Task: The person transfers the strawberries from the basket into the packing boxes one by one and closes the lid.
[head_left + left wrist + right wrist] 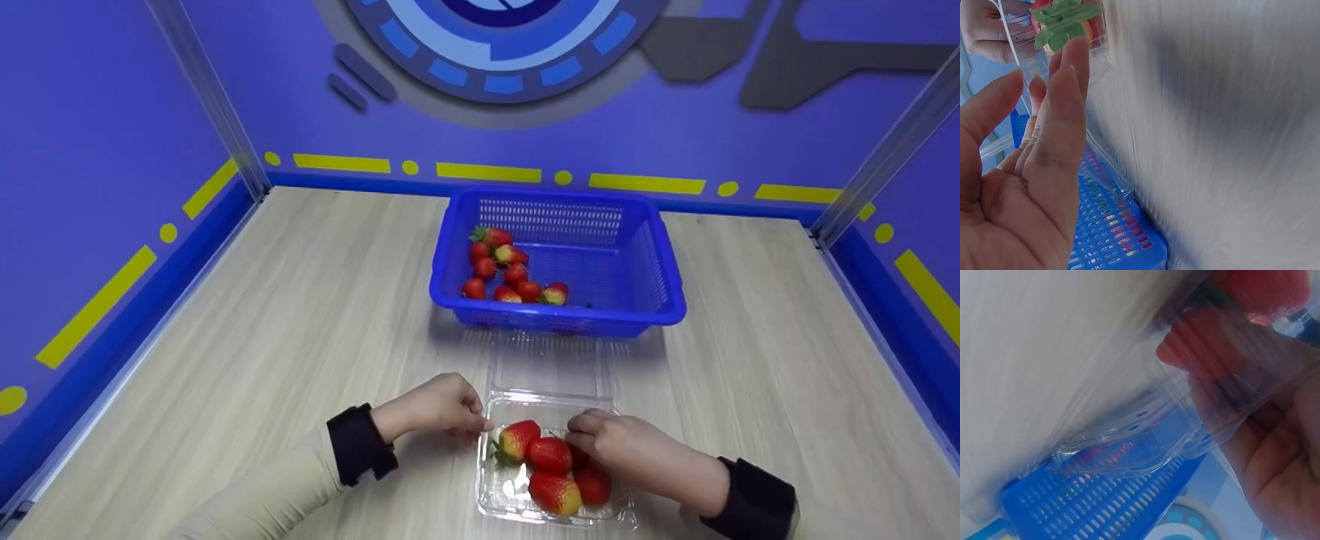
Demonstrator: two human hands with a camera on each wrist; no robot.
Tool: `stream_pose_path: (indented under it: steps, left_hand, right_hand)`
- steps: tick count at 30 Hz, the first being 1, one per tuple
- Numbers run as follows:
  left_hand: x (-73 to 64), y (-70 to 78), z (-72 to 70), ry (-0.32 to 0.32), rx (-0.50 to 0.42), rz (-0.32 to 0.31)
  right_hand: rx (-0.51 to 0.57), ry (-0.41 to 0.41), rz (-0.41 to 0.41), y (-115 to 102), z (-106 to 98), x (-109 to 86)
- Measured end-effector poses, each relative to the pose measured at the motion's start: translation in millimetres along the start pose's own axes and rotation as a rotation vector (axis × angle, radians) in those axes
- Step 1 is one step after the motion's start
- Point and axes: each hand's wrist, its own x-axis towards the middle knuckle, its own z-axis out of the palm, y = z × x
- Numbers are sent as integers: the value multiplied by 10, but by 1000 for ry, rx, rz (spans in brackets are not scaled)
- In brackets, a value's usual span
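Note:
A clear plastic clamshell box [487,495] lies on the table with its lid [551,364] folded back. Several red strawberries [551,456] are in its base, one with green leaves at the left. My left hand [450,409] is at the box's left rim; in the left wrist view its thumb and fingers [1061,124] stand apart beside the wall, nothing gripped between them. My right hand [626,442] reaches inside at the right. Its fingers hold a strawberry [1202,343], seen through the clear wall in the right wrist view and partly hidden by the hand in the head view.
Behind the box stands a blue plastic basket [652,307] with several strawberries [515,274], mostly in its left half. The lid reaches to the basket's front. Blue printed panels [480,142] enclose the wooden table [337,300] at the back and sides.

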Motion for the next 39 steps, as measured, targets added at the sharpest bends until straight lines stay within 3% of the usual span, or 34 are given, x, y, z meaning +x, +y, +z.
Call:
stream_pose_path:
  steps: [9,20,26,32,36,39]
  left_hand:
    - [-11,-34,10,9,34,22]
    - [-40,-20,22,24,34,34]
    - [-88,-15,15,31,117,64]
    - [-178,93,-192,57,247,133]
    - [-238,233,-420,82,240,158]
    - [-276,355,-597,119,226,188]
  right_hand:
    - [98,-54,20,-21,-45,46]
    - [128,-58,61,14,-106,29]
    - [130,-50,66,20,-165,17]
    - [184,-56,70,90,-346,60]
    - [223,-45,86,198,-535,106]
    - [248,10,86,294,-674,140]
